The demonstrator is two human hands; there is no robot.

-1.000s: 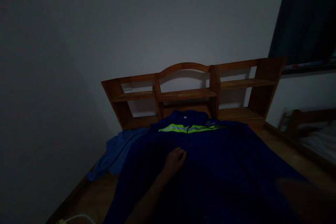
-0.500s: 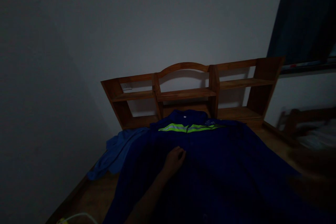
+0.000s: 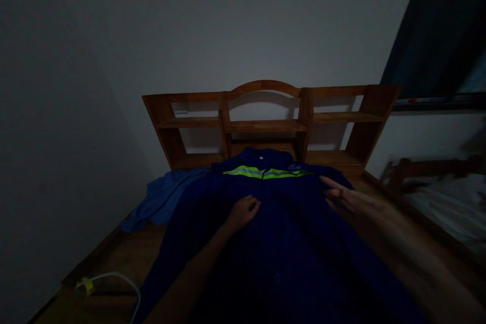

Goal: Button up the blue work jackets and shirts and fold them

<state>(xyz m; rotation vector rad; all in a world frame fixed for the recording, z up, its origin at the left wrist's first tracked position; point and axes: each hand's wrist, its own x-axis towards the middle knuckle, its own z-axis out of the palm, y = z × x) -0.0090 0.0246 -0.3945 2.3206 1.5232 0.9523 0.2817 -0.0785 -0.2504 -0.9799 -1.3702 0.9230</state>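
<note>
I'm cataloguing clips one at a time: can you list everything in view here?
Jacket: 1, dark blue with yellow-green and grey stripe, spread out at centre
Cloth: 1, lighter blue, left of jacket
Wooden surface: 1, brown, beneath both
Shelf unit: 1, brown, behind jacket
Wall socket: 1, white, behind shelf's left section
Wall: pale grey, background
Cable: 1, whitish, lower left, by a yellow piece
Wooden frame: 1, brown, right
Pale material: whitish, beside frame
Dark panel: 1, upper right
Left hand: 1, curled, at jacket front
Right hand: 1, blurred, fingers extended, by jacket's right side
</note>
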